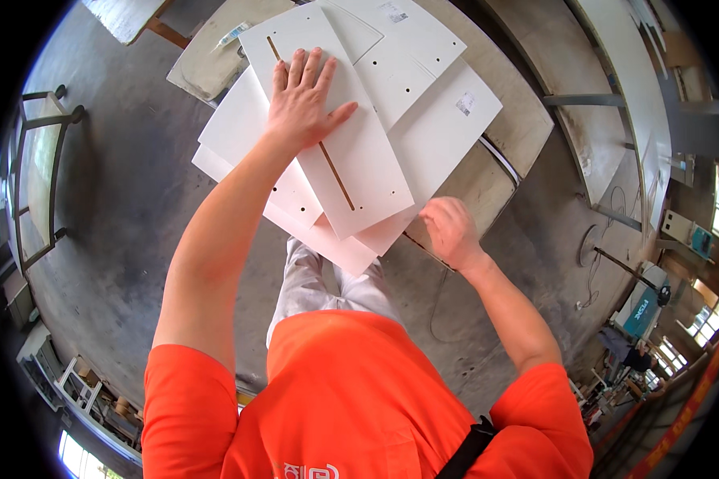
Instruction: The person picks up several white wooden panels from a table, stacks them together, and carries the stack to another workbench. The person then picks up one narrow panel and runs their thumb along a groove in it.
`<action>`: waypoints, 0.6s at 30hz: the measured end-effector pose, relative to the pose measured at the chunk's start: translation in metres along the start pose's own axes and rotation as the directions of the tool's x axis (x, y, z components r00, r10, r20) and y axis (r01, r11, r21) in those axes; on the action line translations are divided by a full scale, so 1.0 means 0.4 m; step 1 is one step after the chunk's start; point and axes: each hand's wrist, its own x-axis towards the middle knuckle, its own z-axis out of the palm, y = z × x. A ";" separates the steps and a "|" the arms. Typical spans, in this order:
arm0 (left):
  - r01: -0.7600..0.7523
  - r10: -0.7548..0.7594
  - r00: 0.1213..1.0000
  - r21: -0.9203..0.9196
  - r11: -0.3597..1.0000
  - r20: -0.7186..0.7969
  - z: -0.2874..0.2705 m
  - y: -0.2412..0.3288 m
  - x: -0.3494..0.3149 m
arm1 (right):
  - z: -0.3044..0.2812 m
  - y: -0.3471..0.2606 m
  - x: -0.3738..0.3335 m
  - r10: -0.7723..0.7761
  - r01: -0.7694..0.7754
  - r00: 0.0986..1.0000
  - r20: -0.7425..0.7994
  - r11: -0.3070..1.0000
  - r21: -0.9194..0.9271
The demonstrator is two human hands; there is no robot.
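Note:
My left hand [302, 104] lies flat, fingers spread, on a long white panel [367, 164] with a narrow brown groove and small holes. That panel rests on top of a loose stack of white boards, turned at different angles. To its right lies a white board [411, 52] with dark drilled holes, and under that a wider white board [447, 132] bearing a small label. My right hand [453, 231] is closed, knuckles up, beside the near right corner of the grooved panel. Its curled fingers hide whatever may be in them.
The stack sits on a worn worktable [475, 188], its near boards overhanging toward my legs. A wheeled metal rack [44, 124] stands on the left. Along the right runs a long bench frame [587, 120]. A round-based stand [589, 245] and cables are on the concrete floor at right.

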 end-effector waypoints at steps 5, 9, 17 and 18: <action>-0.013 0.012 0.999 -0.029 0.999 -0.045 0.006 0.004 0.010 | 0.053 -0.034 0.205 0.611 -0.680 0.705 0.360 0.439 0.587; -0.008 0.001 0.998 -0.119 0.993 -0.061 -0.005 0.008 0.009 | 0.068 -0.071 0.303 0.611 -0.751 0.542 0.577 0.044 0.659; -0.187 -0.087 0.921 -0.626 0.757 -0.380 -0.018 0.117 -0.171 | 0.059 -0.036 -0.124 0.881 -0.433 0.420 0.217 -0.016 0.901; -0.220 0.034 0.953 -0.614 0.758 -0.300 -0.017 0.148 -0.220 | 0.040 -0.034 -0.199 0.911 -0.419 0.380 0.163 0.012 0.908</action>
